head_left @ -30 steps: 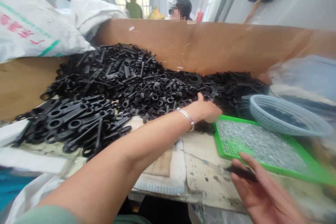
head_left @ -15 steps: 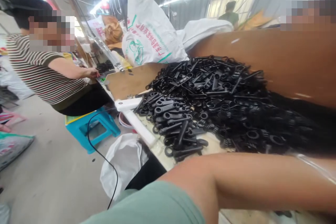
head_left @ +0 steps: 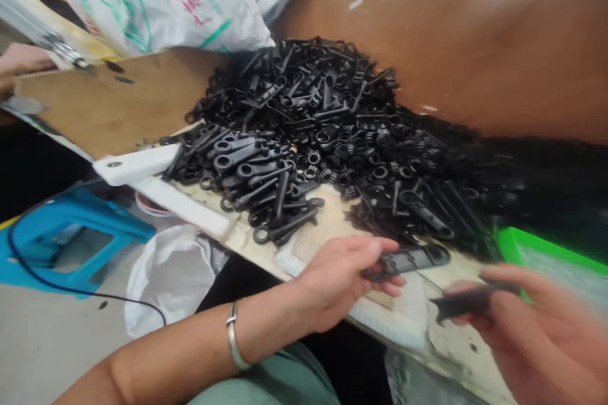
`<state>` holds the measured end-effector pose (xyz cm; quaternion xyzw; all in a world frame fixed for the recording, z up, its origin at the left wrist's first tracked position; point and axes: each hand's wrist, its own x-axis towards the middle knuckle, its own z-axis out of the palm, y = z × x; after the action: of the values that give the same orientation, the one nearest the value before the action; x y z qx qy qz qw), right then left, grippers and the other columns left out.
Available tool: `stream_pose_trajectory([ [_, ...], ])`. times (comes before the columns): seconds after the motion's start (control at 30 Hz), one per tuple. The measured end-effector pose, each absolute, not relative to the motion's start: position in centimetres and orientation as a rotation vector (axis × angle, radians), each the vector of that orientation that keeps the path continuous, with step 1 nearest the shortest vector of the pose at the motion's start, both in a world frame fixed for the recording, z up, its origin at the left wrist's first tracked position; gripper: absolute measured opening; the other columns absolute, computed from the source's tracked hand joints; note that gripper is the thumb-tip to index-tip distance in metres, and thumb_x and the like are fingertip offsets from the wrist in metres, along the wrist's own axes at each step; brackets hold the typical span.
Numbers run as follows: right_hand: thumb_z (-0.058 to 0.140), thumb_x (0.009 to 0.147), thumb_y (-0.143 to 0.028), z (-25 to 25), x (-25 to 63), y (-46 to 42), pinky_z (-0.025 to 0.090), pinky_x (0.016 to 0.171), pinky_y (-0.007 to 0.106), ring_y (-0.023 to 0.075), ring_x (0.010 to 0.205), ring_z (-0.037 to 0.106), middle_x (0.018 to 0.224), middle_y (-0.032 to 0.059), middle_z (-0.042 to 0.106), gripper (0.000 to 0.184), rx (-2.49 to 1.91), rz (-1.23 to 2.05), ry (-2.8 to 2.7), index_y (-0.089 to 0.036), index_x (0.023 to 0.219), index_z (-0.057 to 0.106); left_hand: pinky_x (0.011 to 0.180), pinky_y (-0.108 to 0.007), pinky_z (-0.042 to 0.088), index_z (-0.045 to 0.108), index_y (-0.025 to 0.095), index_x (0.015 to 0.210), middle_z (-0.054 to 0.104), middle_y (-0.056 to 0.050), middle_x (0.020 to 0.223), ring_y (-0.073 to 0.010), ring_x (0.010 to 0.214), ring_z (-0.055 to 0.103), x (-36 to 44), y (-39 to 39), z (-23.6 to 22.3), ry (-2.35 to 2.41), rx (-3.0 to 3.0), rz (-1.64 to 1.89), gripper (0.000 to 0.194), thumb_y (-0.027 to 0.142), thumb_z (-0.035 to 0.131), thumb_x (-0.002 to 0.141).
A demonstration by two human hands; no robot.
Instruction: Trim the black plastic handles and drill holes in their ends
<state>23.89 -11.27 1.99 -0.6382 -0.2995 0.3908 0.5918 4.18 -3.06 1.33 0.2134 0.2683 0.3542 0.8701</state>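
Observation:
My left hand pinches one end of a long black plastic handle piece, its ribbed inner side facing up. Between the thumb and fingers of my right hand is a short, dark plastic part, blurred by motion, so its exact kind is unclear. The two parts are close but apart, over the table's front edge. Behind them rises a heap of black plastic parts, many with ring ends. Assembled-looking black handles lie stacked at the heap's left front.
A green tray with small clear items stands at the right. Brown boards wall the back and left. A printed white sack leans behind. Below left are a blue stool and an open white bag. Another person's hand shows far left.
The view has swung down and to the right. Both my hands are now visible, each with a black part; earlier only an outstretched arm crossed the front.

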Motion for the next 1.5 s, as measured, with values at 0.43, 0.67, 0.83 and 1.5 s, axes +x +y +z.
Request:
stream_pose_trajectory([
  [0.43, 0.080, 0.077, -0.050, 2.9, 19.9, -8.5, 0.056, 0.058, 0.024, 0.0116, 0.058, 0.061, 0.084, 0.0041, 0.070, 0.041, -1.623, 0.636, -0.991, -0.027, 0.111, 0.076, 0.094, -0.033, 0.051, 0.074, 0.006, 0.106, 0.073, -0.013, 0.099, -0.0160, 0.089, 0.067, 2.7, -3.4, 1.0, 0.441, 0.334, 0.755, 0.026, 0.018, 0.075, 0.083],
  [0.67, 0.079, 0.078, -0.053, 2.5, 19.7, -6.9, 0.058, 0.059, 0.027, 0.0117, 0.055, 0.062, 0.086, 0.0025, 0.069, 0.049, -1.665, 0.601, -1.042, -0.028, 0.119, 0.073, 0.090, -0.031, 0.050, 0.075, 0.010, 0.112, 0.073, -0.013, 0.106, -0.0167, 0.094, 0.065, 2.6, -3.4, 0.7, 0.419, 0.412, 0.726, 0.033, 0.021, 0.078, 0.082],
  [0.83, 0.073, 0.082, -0.058, 2.7, 19.8, -6.7, 0.052, 0.052, 0.022, 0.0121, 0.061, 0.059, 0.083, 0.0027, 0.069, 0.048, -1.640, 0.779, -1.056, -0.026, 0.118, 0.072, 0.095, -0.034, 0.048, 0.075, 0.013, 0.114, 0.073, -0.014, 0.113, -0.0184, 0.097, 0.065, 2.7, -3.2, 0.3, 0.422, 0.447, 0.697, 0.038, 0.022, 0.080, 0.078],
  [1.5, 0.061, 0.091, -0.058, 2.1, 17.3, -7.0, 0.059, 0.081, 0.041, 0.0220, 0.087, 0.070, 0.108, 0.0039, 0.073, 0.042, -1.782, 0.420, -1.077, -0.031, 0.121, 0.069, 0.079, -0.032, 0.055, 0.071, 0.012, 0.105, 0.072, -0.007, 0.093, -0.0141, 0.074, 0.068, 3.3, -3.2, 0.8, 0.534, 0.614, 0.743, 0.040, 0.031, 0.086, 0.073],
])
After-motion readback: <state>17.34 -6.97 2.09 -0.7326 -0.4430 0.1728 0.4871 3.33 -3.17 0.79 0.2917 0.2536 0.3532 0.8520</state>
